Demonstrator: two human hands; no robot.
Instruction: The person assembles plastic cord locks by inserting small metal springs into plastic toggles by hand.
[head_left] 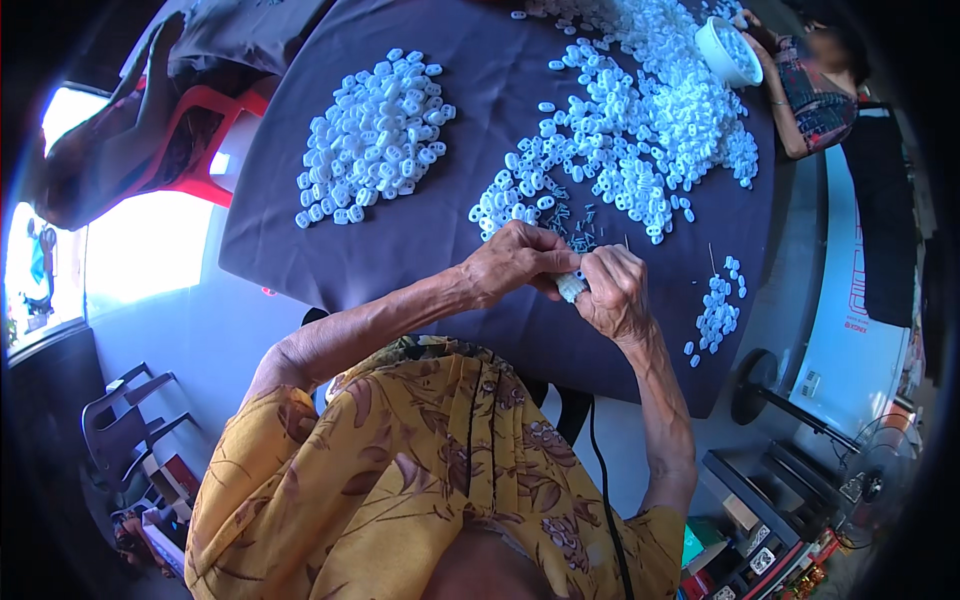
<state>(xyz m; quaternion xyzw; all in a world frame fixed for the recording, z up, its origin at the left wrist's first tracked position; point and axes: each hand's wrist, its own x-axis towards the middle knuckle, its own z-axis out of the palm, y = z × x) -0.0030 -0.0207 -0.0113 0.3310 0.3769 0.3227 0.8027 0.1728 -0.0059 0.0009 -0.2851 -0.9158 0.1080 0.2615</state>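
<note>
Close to the table's near edge, my left hand (515, 262) and my right hand (617, 290) meet, fingers closed and pinching. Between the fingertips shows a small pale piece (571, 288), partly covered, apparently one of the white plastic parts. A thin metal tip (627, 242) pokes up beside my right knuckles; whether I hold it cannot be told. Just beyond my hands lie many small dark screw-like pins (572, 222). Past them spreads a large heap of small white oval plastic parts with holes (690, 125).
A separate pile of white parts (370, 140) sits at left, a smaller one (716, 315) at right near a thin upright rod (712, 258). A dark cloth covers the table (400, 255). At far right another person (790, 115) holds a white bowl (728, 52). A red chair (205, 140) stands left.
</note>
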